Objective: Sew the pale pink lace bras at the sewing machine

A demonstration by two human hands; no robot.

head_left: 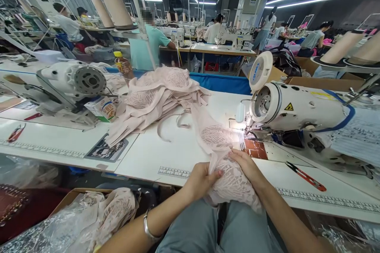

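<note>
A pale pink lace bra [234, 180] hangs over the table's front edge above my lap, its far cup lying flat towards the sewing machine's lit needle area. My left hand [203, 180] grips its left side, thumb on top of the fabric and the other fingers underneath. On the right side, my right hand [245, 164] holds the lace near the middle, fingers laid over it. The sewing machine [297, 106] stands just beyond my right hand. Behind the bra, a heap of similar bras [160, 91] covers the table, with a loose strap [163, 128] trailing from it.
Red thread snips [307, 176] lie on the right of the table [142, 162]. Another sewing machine [68, 87] and a small carton [102, 108] stand at left. A bottle [123, 65] is behind the heap. Below left sits a box of lace pieces [113, 209]. Co-workers sit farther back.
</note>
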